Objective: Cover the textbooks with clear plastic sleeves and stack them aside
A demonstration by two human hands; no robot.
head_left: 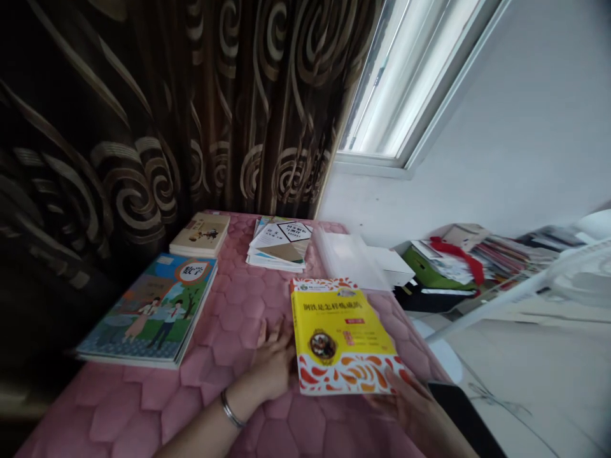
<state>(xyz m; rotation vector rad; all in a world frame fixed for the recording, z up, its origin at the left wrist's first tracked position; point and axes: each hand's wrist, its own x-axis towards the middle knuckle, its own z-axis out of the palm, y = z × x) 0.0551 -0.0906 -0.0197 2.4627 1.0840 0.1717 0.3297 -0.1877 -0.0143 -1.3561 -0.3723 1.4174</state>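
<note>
The person is handling a yellow book (338,324) near the middle of the pink padded cover (124,407). The right hand (405,397) is pinching its near right corner, thumb on top; the left hand (273,369) is spreading its fingers by the left edge, contact being unclear. Shifting it is probably calling for support on both sides. Its title is reading 钢铁是怎样炼成的; the blue book (153,312) at left is showing 数学, the far white booklet (284,242) 语文. Smaller print is blurring.
</note>
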